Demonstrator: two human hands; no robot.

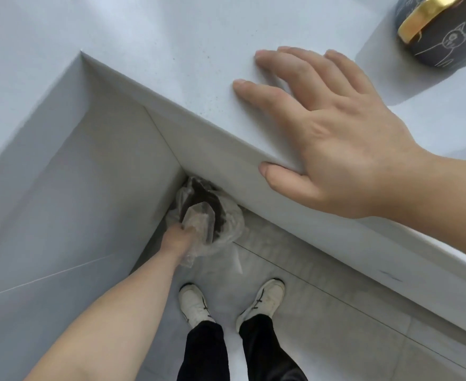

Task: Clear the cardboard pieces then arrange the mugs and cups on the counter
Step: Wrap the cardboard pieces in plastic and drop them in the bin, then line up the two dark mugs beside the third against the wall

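My left hand (178, 237) reaches down to the floor corner under the counter and grips a pale cardboard piece (198, 220) over a bin lined with a clear plastic bag (227, 215). My right hand (333, 136) lies flat on the white counter (171, 50), fingers spread and thumb hooked over the front edge, holding nothing. A dark grey mug (446, 31) with a gold handle and white cat line drawings stands at the top right of the counter, a hand's width beyond my right fingertips.
The counter forms an inner corner, its white side panels (75, 174) dropping to a grey tiled floor (322, 325). My two feet in white shoes (231, 301) and black trousers stand just in front of the bin.
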